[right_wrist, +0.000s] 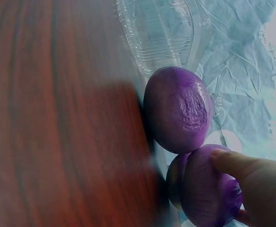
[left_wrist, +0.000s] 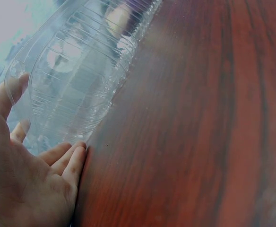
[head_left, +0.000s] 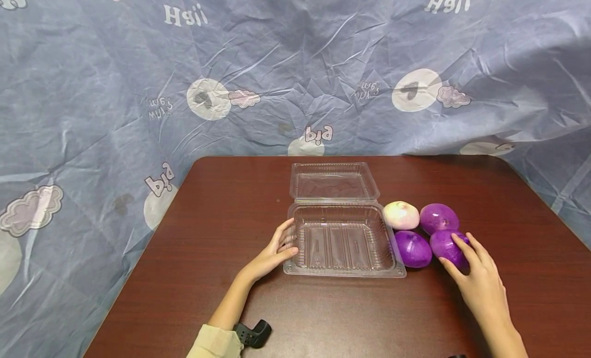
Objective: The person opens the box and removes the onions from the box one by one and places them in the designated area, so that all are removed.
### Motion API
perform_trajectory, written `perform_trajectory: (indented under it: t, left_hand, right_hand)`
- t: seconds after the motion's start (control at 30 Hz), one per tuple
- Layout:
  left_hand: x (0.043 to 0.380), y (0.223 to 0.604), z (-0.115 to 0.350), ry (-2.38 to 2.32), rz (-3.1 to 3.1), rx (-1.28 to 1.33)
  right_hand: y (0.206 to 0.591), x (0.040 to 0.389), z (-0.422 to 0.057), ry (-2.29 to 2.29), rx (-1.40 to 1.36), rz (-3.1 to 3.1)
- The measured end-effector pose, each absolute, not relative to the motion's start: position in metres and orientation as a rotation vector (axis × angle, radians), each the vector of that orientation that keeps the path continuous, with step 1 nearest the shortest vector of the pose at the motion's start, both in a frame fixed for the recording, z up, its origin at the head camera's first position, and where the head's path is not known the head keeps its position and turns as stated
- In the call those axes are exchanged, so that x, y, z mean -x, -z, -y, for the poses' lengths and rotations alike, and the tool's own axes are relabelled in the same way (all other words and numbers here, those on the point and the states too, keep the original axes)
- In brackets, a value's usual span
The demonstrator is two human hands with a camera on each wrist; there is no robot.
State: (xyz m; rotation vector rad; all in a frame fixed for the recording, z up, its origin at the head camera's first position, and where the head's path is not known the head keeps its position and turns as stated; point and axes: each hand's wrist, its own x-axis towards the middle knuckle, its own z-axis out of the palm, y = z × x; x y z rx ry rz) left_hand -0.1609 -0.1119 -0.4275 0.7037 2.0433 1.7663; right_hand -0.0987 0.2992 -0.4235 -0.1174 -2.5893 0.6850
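A clear plastic container (head_left: 343, 272) lies open at mid-table, its hinged lid (head_left: 333, 184) laid back behind it. At its left rim my left hand (head_left: 270, 256) holds on, thumb over the edge and fingers against the outer wall, as the left wrist view also shows. To the right, my right hand (head_left: 482, 281) grips a purple onion (right_wrist: 202, 189) between thumb and fingers. Close by sit a purple onion (head_left: 413, 249) beside the container, another purple onion (head_left: 439, 218) behind the gripped one, and a white onion (head_left: 401, 216) at the container's right rim.
Everything rests on a dark reddish-brown table (head_left: 221, 214) with rounded far corners. Behind it hangs a wrinkled blue printed cloth (head_left: 277, 50). A black band (head_left: 254, 333) is around the left wrist.
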Motion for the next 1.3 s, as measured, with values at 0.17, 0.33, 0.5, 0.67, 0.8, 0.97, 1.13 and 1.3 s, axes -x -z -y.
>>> perform_trajectory:
  t: [0.17, 0.33, 0.5, 0.67, 0.8, 0.97, 1.13, 1.3]
  left_hand:
    - [0.161, 0.428, 0.112, -1.766, -2.041, -0.707]
    - [0.161, 0.427, 0.111, -1.768, -2.037, -0.709]
    - [0.161, 0.428, 0.111, -1.764, -2.040, -0.709]
    - [0.161, 0.427, 0.111, -1.763, -2.044, -0.707]
    - [0.161, 0.427, 0.111, -1.763, -2.043, -0.709]
    - [0.161, 0.427, 0.111, -1.756, -2.047, -0.713]
    - [0.161, 0.428, 0.111, -1.759, -2.046, -0.713]
    - [0.162, 0.428, 0.112, -1.760, -2.044, -0.704]
  right_hand:
    - [0.427, 0.101, -0.302, -0.679, 0.068, 2.619]
    - [0.431, 0.103, -0.304, -0.678, 0.003, 2.627]
    - [0.429, 0.102, -0.305, -0.661, 0.005, 2.674]
    - [0.423, 0.098, -0.305, -0.652, 0.023, 2.721]
    - [0.416, 0.096, -0.304, -0.662, 0.046, 2.728]
    - [0.406, 0.097, -0.302, -0.694, 0.071, 2.666]
    - [0.398, 0.101, -0.299, -0.714, 0.063, 2.619]
    - [0.389, 0.110, -0.294, -0.702, 0.013, 2.624]
